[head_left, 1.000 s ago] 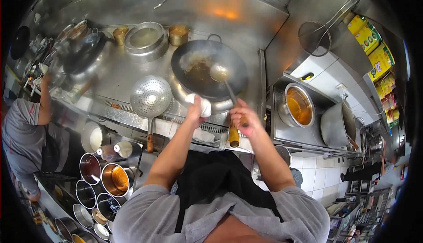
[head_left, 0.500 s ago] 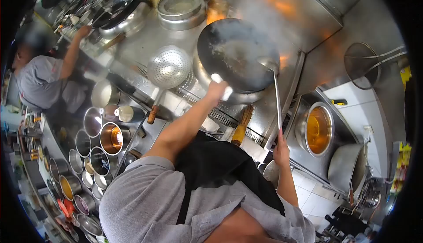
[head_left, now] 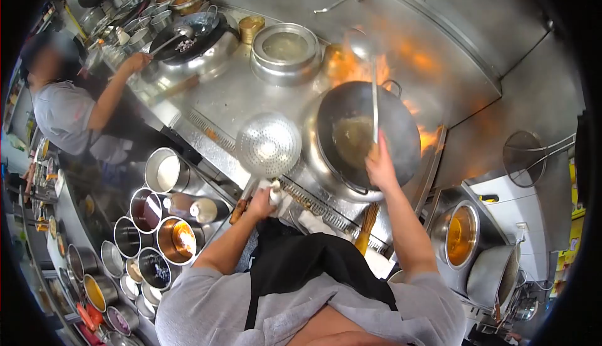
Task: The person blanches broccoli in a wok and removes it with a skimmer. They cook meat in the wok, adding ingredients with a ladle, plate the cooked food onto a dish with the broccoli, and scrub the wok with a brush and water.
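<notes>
In the head view, my right hand is closed round the handle of a long metal ladle. The ladle's bowl is raised beyond the far rim of a dark wok, close to orange flames. The wok sits on a round burner and has a little cloudy liquid in its bottom. My left hand grips a white folded cloth at the counter's front edge, away from the wok. Just beside that hand lies the wooden-handled perforated skimmer.
Flames rise behind and right of the wok. A co-worker stirs another wok at left. Several metal seasoning pots stand left of me. A bamboo brush lies in front; a bowl of amber liquid is at right.
My left hand and the cloth have left the wok's rim and moved back toward me. My right hand has lifted the ladle from the wok and moved forward over it. The flames are larger.
</notes>
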Available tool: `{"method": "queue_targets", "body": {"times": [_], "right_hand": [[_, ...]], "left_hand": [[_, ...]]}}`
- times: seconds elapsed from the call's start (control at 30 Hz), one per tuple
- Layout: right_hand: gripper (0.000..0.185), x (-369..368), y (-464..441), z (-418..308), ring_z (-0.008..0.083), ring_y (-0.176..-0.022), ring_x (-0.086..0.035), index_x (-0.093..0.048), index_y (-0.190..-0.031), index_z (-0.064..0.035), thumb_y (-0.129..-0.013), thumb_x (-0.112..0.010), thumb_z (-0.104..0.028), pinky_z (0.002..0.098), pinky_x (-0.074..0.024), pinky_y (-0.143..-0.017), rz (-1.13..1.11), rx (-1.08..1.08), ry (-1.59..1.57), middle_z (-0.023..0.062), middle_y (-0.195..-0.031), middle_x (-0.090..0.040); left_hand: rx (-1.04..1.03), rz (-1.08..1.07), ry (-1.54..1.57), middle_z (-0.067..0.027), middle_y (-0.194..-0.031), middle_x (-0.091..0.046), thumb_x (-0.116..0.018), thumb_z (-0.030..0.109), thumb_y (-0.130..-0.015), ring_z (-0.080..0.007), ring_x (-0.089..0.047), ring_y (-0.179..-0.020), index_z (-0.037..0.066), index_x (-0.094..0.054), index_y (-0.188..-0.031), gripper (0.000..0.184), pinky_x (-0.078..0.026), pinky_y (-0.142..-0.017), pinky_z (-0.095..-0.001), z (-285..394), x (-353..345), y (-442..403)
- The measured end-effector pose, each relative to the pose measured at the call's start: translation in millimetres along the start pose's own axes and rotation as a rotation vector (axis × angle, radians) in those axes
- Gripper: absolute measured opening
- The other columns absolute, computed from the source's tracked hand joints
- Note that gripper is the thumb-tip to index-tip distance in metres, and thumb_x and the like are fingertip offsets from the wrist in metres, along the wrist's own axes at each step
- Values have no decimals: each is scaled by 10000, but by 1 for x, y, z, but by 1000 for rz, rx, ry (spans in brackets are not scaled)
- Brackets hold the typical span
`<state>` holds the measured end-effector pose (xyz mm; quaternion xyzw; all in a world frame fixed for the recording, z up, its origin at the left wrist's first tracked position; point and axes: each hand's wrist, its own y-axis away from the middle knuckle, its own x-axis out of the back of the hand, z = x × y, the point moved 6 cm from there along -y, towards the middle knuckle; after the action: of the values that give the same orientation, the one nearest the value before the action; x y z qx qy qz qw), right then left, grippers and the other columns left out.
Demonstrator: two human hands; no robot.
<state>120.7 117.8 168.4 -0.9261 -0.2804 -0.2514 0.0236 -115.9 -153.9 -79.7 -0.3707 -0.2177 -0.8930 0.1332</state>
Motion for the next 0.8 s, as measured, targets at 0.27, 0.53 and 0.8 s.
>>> {"method": "queue_targets", "body": {"times": [0.27,0.53,0.8], "right_hand": [[642,-192,-268,-72,228,-564,-583,-390,-1396,16,-768,-522,24,342,-509,-500,163,150,215,174,-820,-613],[122,-244,-267,-152,174,-570,-485,-429,-703,-7,-779,-515,35,252,-463,-506,-340,-410,-1884,69,-662,-444],[105,-135,-138,-149,109,-643,-510,-423,-873,22,-872,-526,-3,241,-474,-561,-646,-294,-2205,43,-805,-434]], "left_hand": [[-49,15,-177,-143,-1012,-640,-797,297,-702,-347,-614,-1004,131,-535,-1277,654,-509,-850,-491,26,6,4],[12,180,-56,-250,-1325,-480,-785,291,-744,-416,-521,-1169,60,-320,-1455,880,-454,-977,-480,13,105,66],[230,44,223,-227,-1127,-583,-710,192,-783,-383,-614,-1007,16,-330,-1391,738,-493,-874,-455,-60,43,58]]}}
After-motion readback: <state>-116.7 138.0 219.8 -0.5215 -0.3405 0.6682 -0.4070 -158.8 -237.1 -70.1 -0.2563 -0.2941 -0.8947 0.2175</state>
